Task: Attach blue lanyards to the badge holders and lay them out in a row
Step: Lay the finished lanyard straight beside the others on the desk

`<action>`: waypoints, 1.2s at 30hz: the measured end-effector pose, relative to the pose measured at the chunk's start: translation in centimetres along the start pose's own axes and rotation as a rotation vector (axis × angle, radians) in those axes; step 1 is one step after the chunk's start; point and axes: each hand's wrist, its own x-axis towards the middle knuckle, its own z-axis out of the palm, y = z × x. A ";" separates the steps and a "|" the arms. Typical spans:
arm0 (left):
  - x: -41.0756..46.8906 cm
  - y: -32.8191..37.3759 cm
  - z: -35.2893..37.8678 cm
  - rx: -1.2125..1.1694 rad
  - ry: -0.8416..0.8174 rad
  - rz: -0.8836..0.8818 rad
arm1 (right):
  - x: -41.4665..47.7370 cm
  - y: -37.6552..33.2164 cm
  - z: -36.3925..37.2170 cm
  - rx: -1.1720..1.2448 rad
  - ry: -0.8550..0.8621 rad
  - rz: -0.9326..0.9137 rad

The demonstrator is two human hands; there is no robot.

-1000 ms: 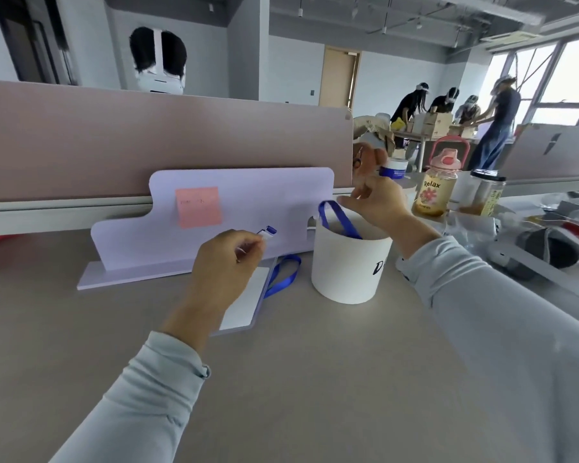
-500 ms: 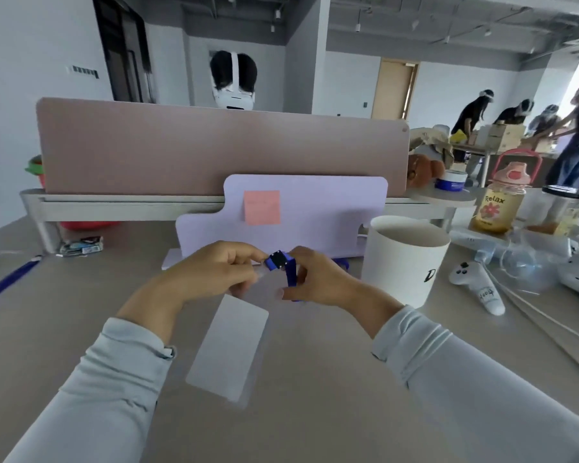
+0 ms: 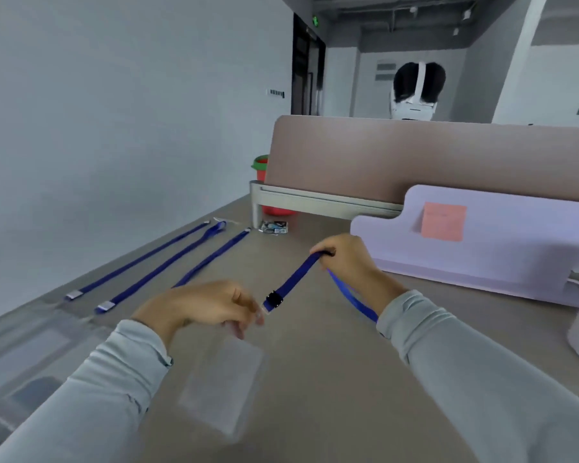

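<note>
- Gripped a flat, woven blue lanyard [image 3: 295, 279] in the curled fingers of the right hand [image 3: 348, 259], above the smooth tabletop [image 3: 315, 379].
- Pinched its clip end, beside one square black clasp [image 3: 274, 299], with left hand [image 3: 208, 305] fingers.
- Saw one clear rectangular plastic badge holder [image 3: 224, 385] below, blurred.
- Counted three more lanyards [image 3: 168, 262] lying straight, side by side.
</note>
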 end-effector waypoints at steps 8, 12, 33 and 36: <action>-3.0 -7.1 -0.8 0.196 0.177 -0.067 | 6.9 -6.9 6.0 0.419 0.031 -0.002; -3.4 -9.0 -0.8 0.311 0.216 -0.081 | 7.6 -7.7 9.2 0.496 -0.002 -0.035; -5.9 -10.3 0.4 0.290 0.103 -0.090 | 7.4 -6.3 11.7 0.496 0.057 0.041; -5.4 -9.8 -0.2 0.275 0.167 -0.098 | 6.6 -6.6 11.3 0.531 0.034 0.017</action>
